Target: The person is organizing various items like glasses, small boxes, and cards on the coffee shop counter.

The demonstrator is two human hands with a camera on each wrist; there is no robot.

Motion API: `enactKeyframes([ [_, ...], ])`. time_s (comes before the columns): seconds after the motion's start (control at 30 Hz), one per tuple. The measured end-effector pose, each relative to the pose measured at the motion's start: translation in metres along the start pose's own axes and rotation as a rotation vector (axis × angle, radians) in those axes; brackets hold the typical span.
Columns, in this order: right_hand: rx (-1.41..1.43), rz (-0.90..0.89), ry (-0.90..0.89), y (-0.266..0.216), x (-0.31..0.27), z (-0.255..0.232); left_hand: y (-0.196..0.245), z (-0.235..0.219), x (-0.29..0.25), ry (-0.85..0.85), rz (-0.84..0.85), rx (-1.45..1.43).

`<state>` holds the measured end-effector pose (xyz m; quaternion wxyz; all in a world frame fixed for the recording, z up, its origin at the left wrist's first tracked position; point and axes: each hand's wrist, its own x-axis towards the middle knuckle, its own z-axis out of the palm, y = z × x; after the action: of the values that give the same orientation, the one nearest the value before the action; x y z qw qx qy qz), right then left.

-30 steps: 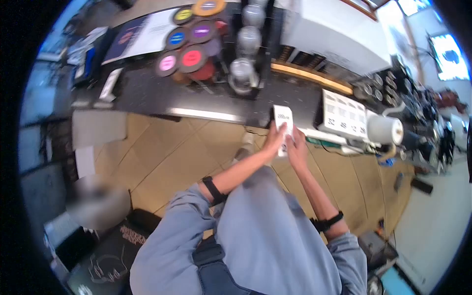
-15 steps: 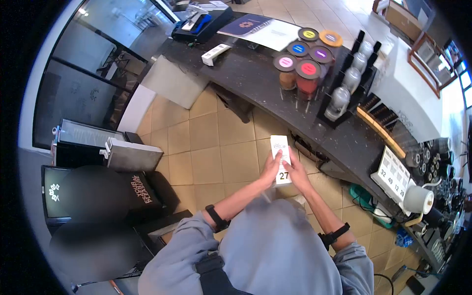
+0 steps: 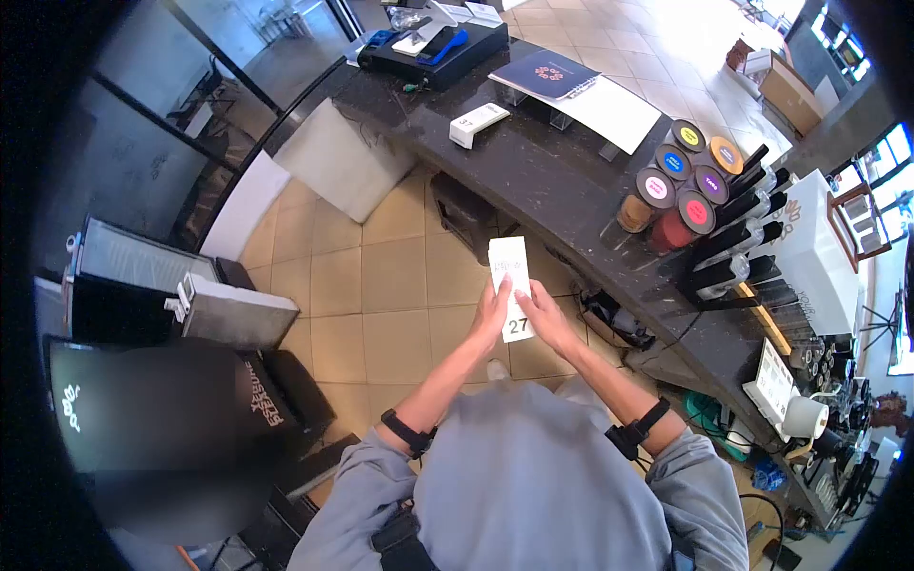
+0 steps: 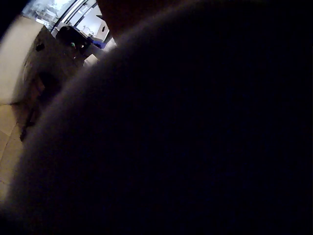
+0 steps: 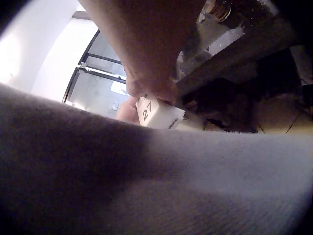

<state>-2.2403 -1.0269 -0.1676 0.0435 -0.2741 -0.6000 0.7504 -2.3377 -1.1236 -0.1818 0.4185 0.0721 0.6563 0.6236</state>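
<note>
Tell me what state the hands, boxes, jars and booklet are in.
Left hand: gripping the box
Right hand: gripping the box
Box marked 27: held between both hands
Other white box: lying on the counter
Jars: lids on
Booklet: lying open

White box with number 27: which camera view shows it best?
Head view: it shows the white box almost end to end. The right wrist view shows only part, including 27; the mostly dark left wrist view, none.
</note>
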Motion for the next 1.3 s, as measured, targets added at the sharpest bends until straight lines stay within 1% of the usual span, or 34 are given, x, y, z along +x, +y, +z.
enactKeyframes([
  [0.03,0.005,0.031,-0.012,-0.009,0.013,0.005,0.010,-0.007,0.013,-0.008,0.026,-0.005],
  [0.07,0.031,-0.040,0.049,-0.005,0.029,0.010,0.016,-0.012,0.030,-0.001,0.039,0.052],
  [0.1,0.037,-0.030,0.066,-0.009,0.041,0.012,0.017,-0.018,0.048,-0.016,0.025,0.056],
  [0.17,0.197,0.078,0.089,-0.021,0.071,0.005,0.020,-0.025,0.090,-0.056,0.057,0.219],
  [0.2,0.264,0.087,0.095,-0.020,0.092,0.000,0.033,-0.022,0.104,-0.075,0.042,0.184],
  [0.23,0.271,0.090,0.107,-0.018,0.111,-0.008,0.038,-0.021,0.121,-0.087,0.035,0.191],
  [0.3,0.190,0.081,0.143,-0.016,0.147,-0.028,0.048,-0.017,0.154,-0.090,0.061,0.293],
  [0.33,0.148,0.068,0.171,-0.016,0.166,-0.037,0.052,-0.023,0.172,-0.133,0.030,0.316],
  [0.37,0.160,0.072,0.173,-0.019,0.185,-0.048,0.056,-0.026,0.187,-0.134,0.023,0.326],
  [0.4,0.220,0.084,0.201,-0.023,0.206,-0.057,0.062,-0.030,0.202,-0.091,0.064,0.404],
  [0.43,0.279,0.098,0.229,-0.025,0.227,-0.067,0.078,-0.031,0.211,-0.049,0.105,0.481],
  [0.47,0.218,0.109,0.290,-0.027,0.251,-0.079,0.096,-0.034,0.222,-0.054,0.046,0.483],
  [0.5,0.232,0.105,0.283,-0.030,0.270,-0.085,0.113,-0.039,0.231,-0.048,0.048,0.499],
  [0.53,0.316,0.131,0.321,-0.034,0.287,-0.089,0.129,-0.047,0.240,-0.061,0.062,0.504],
  [0.57,0.397,0.166,0.363,-0.036,0.300,-0.093,0.140,-0.050,0.247,-0.077,0.068,0.506],
  [0.6,0.379,0.176,0.374,-0.039,0.314,-0.099,0.153,-0.049,0.254,-0.018,0.052,0.488],
  [0.63,0.391,0.180,0.372,-0.041,0.326,-0.103,0.161,-0.053,0.266,-0.016,0.046,0.500],
  [0.7,0.415,0.203,0.446,-0.045,0.348,-0.114,0.173,-0.062,0.295,0.001,0.052,0.430],
  [0.73,0.258,0.186,0.467,-0.044,0.359,-0.117,0.176,-0.066,0.310,0.006,0.100,0.423],
  [0.77,0.259,0.190,0.468,-0.042,0.367,-0.119,0.178,-0.070,0.324,0.006,0.096,0.423],
  [0.83,0.297,0.219,0.474,-0.050,0.375,-0.117,0.196,-0.070,0.346,0.117,0.212,0.463],
  [0.87,0.305,0.227,0.482,-0.056,0.381,-0.116,0.204,-0.067,0.361,0.179,0.237,0.458],
  [0.9,0.375,0.214,0.488,-0.060,0.387,-0.118,0.207,-0.070,0.385,0.161,0.231,0.463],
  [0.93,0.445,0.201,0.494,-0.063,0.395,-0.118,0.209,-0.074,0.410,0.188,0.346,0.477],
  [0.97,0.452,0.204,0.511,-0.065,0.402,-0.114,0.209,-0.080,0.431,0.214,0.461,0.488],
  [1.0,0.429,0.178,0.522,-0.063,0.410,-0.112,0.217,-0.077,0.444,0.222,0.486,0.556],
  [1.03,0.405,0.152,0.532,-0.062,0.421,-0.110,0.220,-0.077,0.463,0.203,0.483,0.551],
  [1.1,0.375,0.153,0.585,-0.061,0.447,-0.105,0.225,-0.079,0.506,0.149,0.489,0.636],
  [1.13,0.346,0.152,0.616,-0.061,0.461,-0.100,0.223,-0.082,0.524,0.101,0.435,0.679],
  [1.17,0.344,0.160,0.633,-0.062,0.475,-0.096,0.220,-0.084,0.541,0.085,0.428,0.675],
  [1.23,0.403,0.178,0.736,-0.072,0.499,-0.083,0.219,-0.083,0.564,-0.124,0.228,0.634],
  [1.27,0.395,0.153,0.752,-0.076,0.510,-0.077,0.216,-0.086,0.570,-0.236,0.252,0.690],
  [1.3,0.395,0.164,0.771,-0.080,0.521,-0.072,0.211,-0.088,0.578,-0.255,0.241,0.687],
])
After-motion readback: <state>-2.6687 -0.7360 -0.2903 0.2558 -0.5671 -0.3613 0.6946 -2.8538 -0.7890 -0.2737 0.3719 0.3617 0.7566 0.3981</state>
